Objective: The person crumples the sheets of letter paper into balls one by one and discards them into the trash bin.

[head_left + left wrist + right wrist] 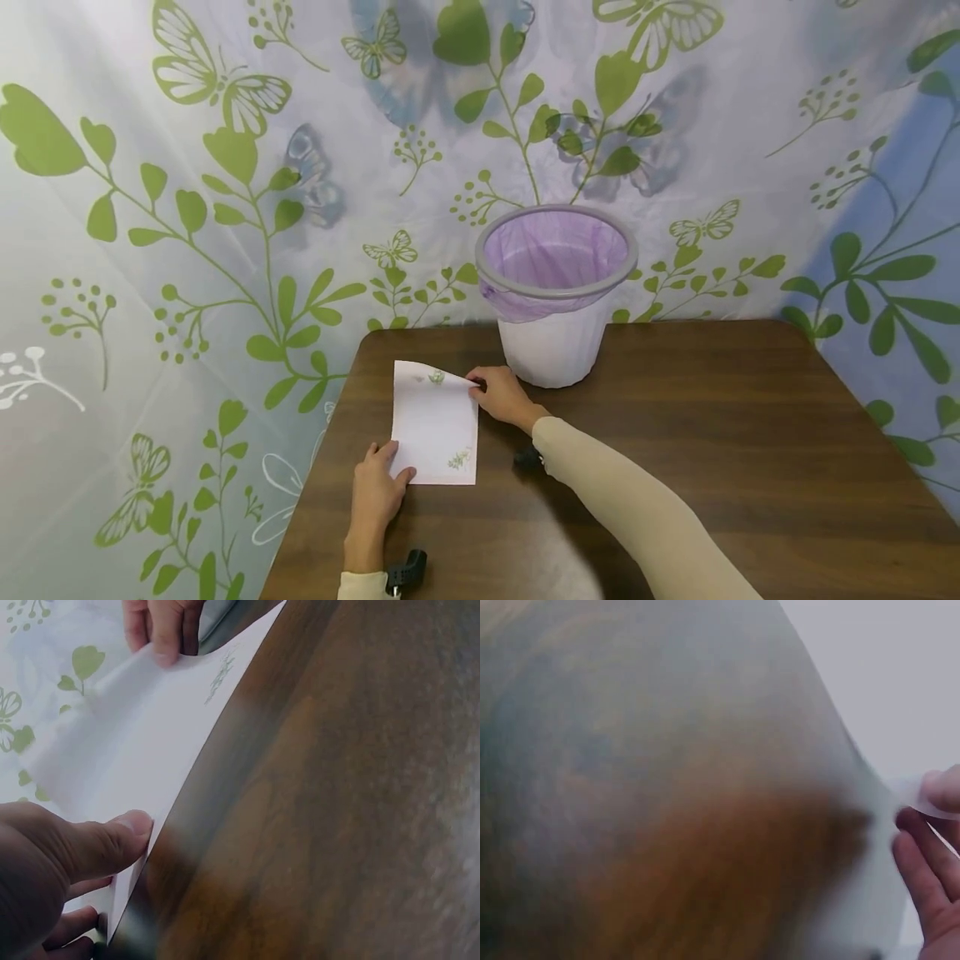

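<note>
A white sheet of letter paper (435,425) with small green plant prints at two corners lies on the brown table (675,467). My left hand (378,492) holds its lower left corner; in the left wrist view the thumb (124,836) is at the paper's edge, with curled fingers partly hidden below. My right hand (504,393) pinches the upper right corner, which is lifted and bent. In the right wrist view, the thumb and fingers (922,870) of that hand have the paper's corner between them.
A white waste bin (555,342) with a grey rim and purple liner stands at the table's back edge, just beyond my right hand. Behind the table hangs a curtain (420,200) printed with green leaves and butterflies. Black wrist devices (407,572) sit near both cuffs.
</note>
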Available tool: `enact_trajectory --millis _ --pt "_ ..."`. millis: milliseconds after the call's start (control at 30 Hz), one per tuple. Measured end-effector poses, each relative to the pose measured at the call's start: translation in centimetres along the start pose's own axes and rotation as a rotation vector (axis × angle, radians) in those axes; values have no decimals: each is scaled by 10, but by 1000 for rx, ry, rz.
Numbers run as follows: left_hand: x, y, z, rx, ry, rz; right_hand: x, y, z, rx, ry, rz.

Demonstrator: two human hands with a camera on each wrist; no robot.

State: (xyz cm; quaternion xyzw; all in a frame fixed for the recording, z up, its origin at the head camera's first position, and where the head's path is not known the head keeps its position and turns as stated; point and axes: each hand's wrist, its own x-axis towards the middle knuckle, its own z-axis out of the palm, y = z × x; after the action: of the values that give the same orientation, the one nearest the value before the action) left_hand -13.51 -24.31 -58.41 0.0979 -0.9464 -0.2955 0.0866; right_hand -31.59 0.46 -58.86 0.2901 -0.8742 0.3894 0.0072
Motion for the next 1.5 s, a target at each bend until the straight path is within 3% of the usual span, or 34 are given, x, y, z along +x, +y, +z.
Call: enact_trajectory --millis 233,400,500,600,933,1067,1500 --pt "2 -1 0 10 27 1 -4 -4 -21 213 -6 53" --pt "2 -2 1 -71 104 -4 -14 0 -34 335 -10 79" --pt "2 -3 1 -144 177 24 -23 0 -42 365 -12 84" --pt "2 -1 0 -181 195 49 -31 2 -49 381 -17 89" --pt "9 7 -6 -247 92 113 -62 8 -81 623 -145 79" --pt "10 9 -7 -272 30 138 -76 12 -89 662 -169 65" --pt "11 20 -7 -396 -189 178 -111 21 -108 675 59 90"
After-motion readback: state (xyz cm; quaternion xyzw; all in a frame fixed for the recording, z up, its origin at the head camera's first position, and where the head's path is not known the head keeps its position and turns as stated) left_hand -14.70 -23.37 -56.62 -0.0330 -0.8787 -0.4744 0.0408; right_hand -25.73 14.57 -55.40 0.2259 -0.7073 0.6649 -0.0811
